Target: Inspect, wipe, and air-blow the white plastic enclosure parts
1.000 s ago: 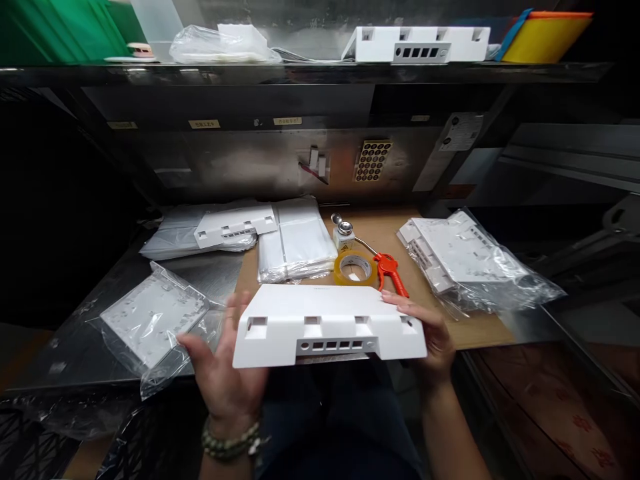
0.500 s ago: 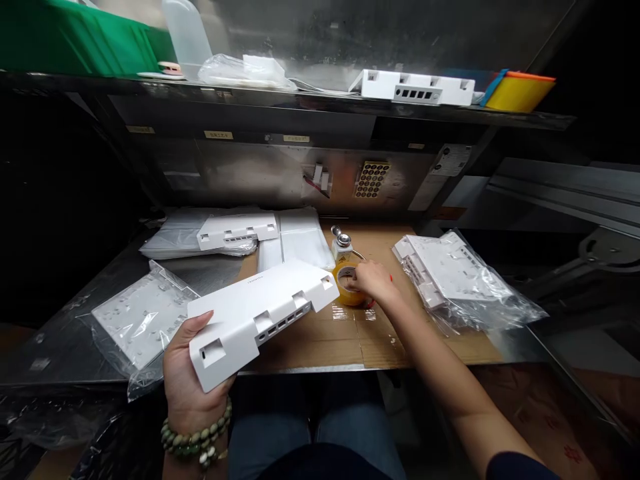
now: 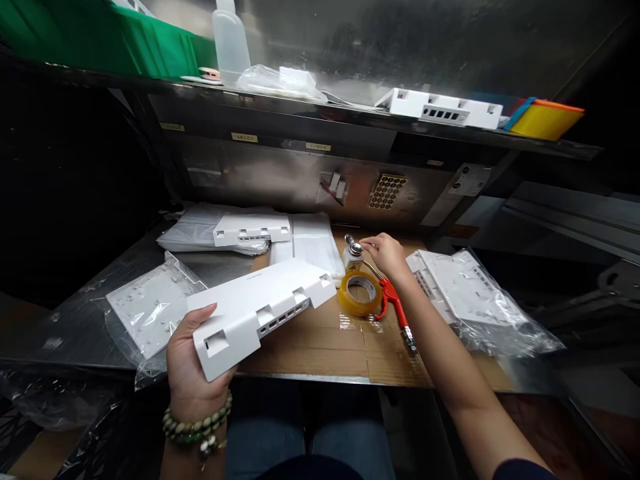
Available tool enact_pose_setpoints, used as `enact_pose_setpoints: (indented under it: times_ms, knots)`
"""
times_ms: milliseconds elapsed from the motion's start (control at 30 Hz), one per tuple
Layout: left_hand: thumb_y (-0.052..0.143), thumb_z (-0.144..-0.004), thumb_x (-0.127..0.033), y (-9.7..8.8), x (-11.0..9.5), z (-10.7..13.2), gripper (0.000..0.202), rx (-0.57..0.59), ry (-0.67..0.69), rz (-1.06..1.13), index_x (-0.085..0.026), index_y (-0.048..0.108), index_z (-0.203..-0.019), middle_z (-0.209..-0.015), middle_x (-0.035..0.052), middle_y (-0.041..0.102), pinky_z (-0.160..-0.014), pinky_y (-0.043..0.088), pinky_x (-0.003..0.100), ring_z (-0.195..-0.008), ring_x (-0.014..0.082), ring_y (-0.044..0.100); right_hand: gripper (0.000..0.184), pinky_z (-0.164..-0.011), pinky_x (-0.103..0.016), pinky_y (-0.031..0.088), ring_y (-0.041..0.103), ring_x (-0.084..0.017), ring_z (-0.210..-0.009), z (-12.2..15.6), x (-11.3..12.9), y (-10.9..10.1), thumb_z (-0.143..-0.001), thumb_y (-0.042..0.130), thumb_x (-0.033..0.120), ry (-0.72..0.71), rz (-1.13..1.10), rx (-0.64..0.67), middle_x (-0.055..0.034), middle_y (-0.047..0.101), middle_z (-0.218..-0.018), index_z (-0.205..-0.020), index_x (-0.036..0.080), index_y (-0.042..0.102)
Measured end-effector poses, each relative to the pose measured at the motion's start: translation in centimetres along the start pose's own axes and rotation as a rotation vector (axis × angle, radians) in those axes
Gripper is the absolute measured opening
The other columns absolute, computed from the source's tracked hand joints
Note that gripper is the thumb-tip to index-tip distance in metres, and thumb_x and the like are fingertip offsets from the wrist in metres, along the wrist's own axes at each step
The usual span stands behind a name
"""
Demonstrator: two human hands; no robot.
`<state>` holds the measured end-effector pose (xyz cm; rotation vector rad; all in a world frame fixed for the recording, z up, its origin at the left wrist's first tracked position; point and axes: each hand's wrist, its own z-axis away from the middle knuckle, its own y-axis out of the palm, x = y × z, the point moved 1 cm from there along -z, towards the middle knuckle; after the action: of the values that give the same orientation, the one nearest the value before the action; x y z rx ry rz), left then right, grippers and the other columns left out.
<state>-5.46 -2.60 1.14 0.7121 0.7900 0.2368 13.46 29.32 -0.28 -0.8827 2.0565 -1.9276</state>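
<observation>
My left hand (image 3: 187, 373) grips one end of a white plastic housing (image 3: 257, 310) with a row of port openings, holding it tilted above the bench edge. My right hand (image 3: 387, 255) reaches forward to a small dispenser bottle with a metal top (image 3: 352, 257); its fingers are curled beside the bottle's top, and I cannot tell whether they hold anything. A roll of yellowish tape (image 3: 359, 292) and a red-handled air blow gun (image 3: 393, 300) lie just under that wrist on the cardboard mat (image 3: 325, 347).
White plates in clear bags lie at the left (image 3: 150, 307) and right (image 3: 465, 293). Another white housing (image 3: 253, 229) rests on bagged parts at the back, beside a stack of flat bags (image 3: 313, 243). The shelf above carries a green bin (image 3: 95, 33), a bottle (image 3: 231, 40), a housing (image 3: 440, 108) and yellow sheets (image 3: 545, 120).
My right hand let go of the housing, passed over the tape roll and now sits at the small bottle. My left hand alone keeps the housing, swung to the left and tilted.
</observation>
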Motion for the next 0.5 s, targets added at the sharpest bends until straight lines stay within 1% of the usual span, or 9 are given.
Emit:
enact_pose_setpoints:
  times_ms: [100, 200, 267, 367, 433, 500]
  knots:
    - [0.057, -0.081, -0.008, 1.2, 0.2, 0.1, 0.024, -0.012, 0.005, -0.009, -0.017, 0.066, -0.102, -0.064, -0.0001, 0.074, -0.062, 0.069, 0.038, -0.060, 0.0253, 0.076, 0.034, -0.099, -0.029, 0.047, 0.069, -0.025, -0.120, -1.7, 0.7, 0.0, -0.101, 0.057, 0.024, 0.010, 0.018, -0.027, -0.0124, 0.073, -0.131, -0.129, 0.019, 0.074]
    - [0.057, -0.083, -0.009, 1.8, 0.2, 0.1, 0.019, 0.005, 0.008, -0.002, -0.016, 0.066, -0.098, -0.064, 0.0006, 0.073, -0.064, 0.069, 0.039, -0.061, 0.0260, 0.076, 0.032, -0.093, -0.029, 0.048, 0.070, -0.026, -0.115, -2.4, 1.1, 0.4, -0.097, 0.063, 0.024, 0.008, 0.029, -0.018, -0.0110, 0.077, -0.125, -0.125, 0.020, 0.077]
    - [0.056, -0.084, -0.008, 1.9, 0.2, 0.1, 0.018, 0.011, 0.017, 0.008, -0.015, 0.066, -0.097, -0.065, 0.0018, 0.074, -0.065, 0.069, 0.039, -0.061, 0.0259, 0.076, 0.027, -0.090, -0.029, 0.048, 0.071, -0.025, -0.112, -2.6, 1.0, 0.6, -0.097, 0.064, 0.026, -0.005, 0.040, -0.020, -0.0091, 0.079, -0.119, -0.118, 0.023, 0.080]
    - [0.055, -0.085, -0.009, 1.7, 0.4, 0.2, 0.020, 0.007, 0.004, 0.016, -0.015, 0.065, -0.101, -0.067, 0.0029, 0.075, -0.067, 0.069, 0.040, -0.066, 0.0271, 0.078, 0.024, -0.085, -0.028, 0.047, 0.071, -0.024, -0.108, -2.4, 0.5, 0.7, -0.097, 0.063, 0.030, -0.028, 0.061, -0.030, -0.0088, 0.078, -0.116, -0.111, 0.024, 0.083]
    - [0.055, -0.084, -0.010, 1.4, 0.6, 0.4, 0.024, -0.003, -0.016, 0.026, -0.014, 0.066, -0.105, -0.068, 0.0033, 0.076, -0.068, 0.069, 0.042, -0.070, 0.0288, 0.079, 0.023, -0.083, -0.028, 0.047, 0.070, -0.023, -0.104, -2.4, 0.2, 0.7, -0.097, 0.064, 0.030, -0.048, 0.072, -0.024, -0.0088, 0.077, -0.112, -0.108, 0.024, 0.084]
    - [0.056, -0.082, -0.010, 1.1, 0.9, 0.5, 0.030, -0.008, -0.035, 0.041, -0.014, 0.066, -0.110, -0.072, 0.0045, 0.077, -0.069, 0.069, 0.044, -0.073, 0.0302, 0.079, 0.022, -0.082, -0.028, 0.046, 0.070, -0.023, -0.101, -2.4, 0.1, 0.9, -0.095, 0.065, 0.026, -0.071, 0.075, -0.012, -0.0088, 0.076, -0.109, -0.104, 0.023, 0.084]
